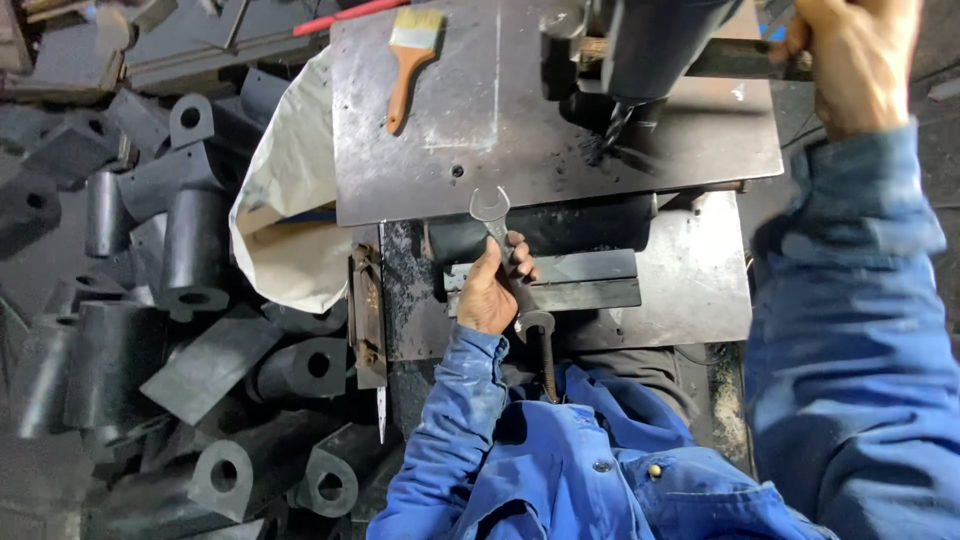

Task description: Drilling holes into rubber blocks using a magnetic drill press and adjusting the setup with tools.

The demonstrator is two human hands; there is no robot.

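From the head view, looking down over the blue sleeves, the left hand (492,292) has its grip clamped around the shank of an open-ended spanner (492,215), whose jaw end points toward twelve o'clock and lies at the near edge of the steel plate (450,130) on the drill bench. The right hand (858,60), up at one o'clock, has its grip closed on the dark lever bar (745,60) of the drill. The drill bit (613,125) stands over a black block with dark swarf around its tip; I cannot tell whether it is touching the metal. As I judge it, the work is somewhere in the middle: a part sits under the bit, while the pile at nine o'clock holds many black pieces (200,270) that already show a round hole, so a good share looks done; how many are left I cannot say. Counting: one spanner, one paintbrush (408,60) lying on the plate at eleven o'clock, one drill bit, one lever bar, one pale sack (290,190) draped off the plate's left edge, one rusty threaded bolt (547,355) just below the left hand, two flat steel bars (580,282) stacked beside that hand, and a dozen or more black pieces in the heap, too jumbled for an exact count.
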